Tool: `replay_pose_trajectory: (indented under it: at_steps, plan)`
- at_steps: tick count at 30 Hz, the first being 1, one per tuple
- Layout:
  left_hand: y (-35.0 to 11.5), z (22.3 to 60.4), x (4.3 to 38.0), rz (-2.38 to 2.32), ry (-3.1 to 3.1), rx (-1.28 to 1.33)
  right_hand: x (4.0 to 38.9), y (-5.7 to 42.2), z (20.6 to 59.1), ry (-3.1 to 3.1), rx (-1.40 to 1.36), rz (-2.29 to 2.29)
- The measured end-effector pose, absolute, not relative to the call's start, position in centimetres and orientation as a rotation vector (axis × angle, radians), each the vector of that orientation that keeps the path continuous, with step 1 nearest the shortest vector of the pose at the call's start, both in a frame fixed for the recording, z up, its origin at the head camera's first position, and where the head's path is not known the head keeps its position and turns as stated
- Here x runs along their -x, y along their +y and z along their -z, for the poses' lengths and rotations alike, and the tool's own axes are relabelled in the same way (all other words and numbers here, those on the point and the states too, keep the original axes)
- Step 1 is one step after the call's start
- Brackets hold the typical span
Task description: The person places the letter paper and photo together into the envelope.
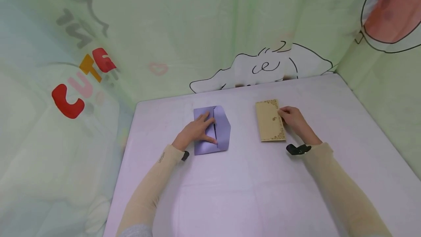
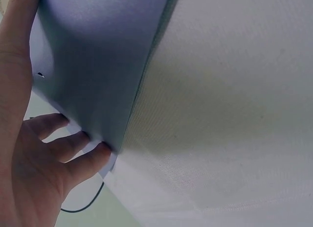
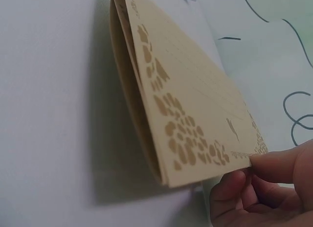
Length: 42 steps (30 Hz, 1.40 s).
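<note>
- Currently, the right hand (image 1: pixel 294 120) pinches a tan card (image 1: pixel 269 121) near its upper right edge, toward 2 o'clock from the card's middle; the thumb (image 3: pixel 279 162) is on the printed face, the other fingers curled beneath.
- The left hand (image 1: pixel 194 131) rests with spread fingers on a purple envelope (image 1: pixel 224 129); fingertips touch it near the dark slit, and they look extended rather than wrapped around anything.
- From the left fingertips, the card lies at about 3 o'clock, across a gap of bare table; from the right fingertips it extends toward 9 o'clock. The right hand is plainly the nearer one.
- The card's long axis runs roughly 12 to 6, top leaning slightly toward 11. The envelope's slit runs nearly parallel, and its pointed flap opens out toward 3 o'clock, on the card's side.
- Brown floral patterns fill two of the card's corners; in the right wrist view, its folded layers part along one edge.
- Farther out, beige sleeves (image 1: pixel 338 189) reach in from 5 and 7 o'clock, with a black device (image 1: pixel 298 149) at each wrist.
- Beneath everything is a pale lilac table (image 1: pixel 223 196); beyond it, at 12 o'clock, hangs a green printed curtain (image 1: pixel 194 28), with colorful letters (image 1: pixel 67 106) toward 10 o'clock.
</note>
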<state>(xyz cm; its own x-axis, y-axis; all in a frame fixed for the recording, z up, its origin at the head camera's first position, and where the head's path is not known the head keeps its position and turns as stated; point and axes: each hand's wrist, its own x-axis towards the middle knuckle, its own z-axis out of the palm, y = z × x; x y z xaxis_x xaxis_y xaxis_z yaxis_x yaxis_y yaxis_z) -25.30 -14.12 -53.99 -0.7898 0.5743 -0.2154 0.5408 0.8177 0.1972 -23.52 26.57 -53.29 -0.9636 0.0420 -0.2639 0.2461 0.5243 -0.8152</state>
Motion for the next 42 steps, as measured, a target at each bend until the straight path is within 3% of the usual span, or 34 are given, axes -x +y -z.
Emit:
replay_pose_trajectory:
  at_steps: [42]
  plan:
    - [-14.1, 53.7, 25.2, -0.168, 2.747, -0.858, 24.9, 17.5, 53.4, 2.397, -0.029, 1.581]
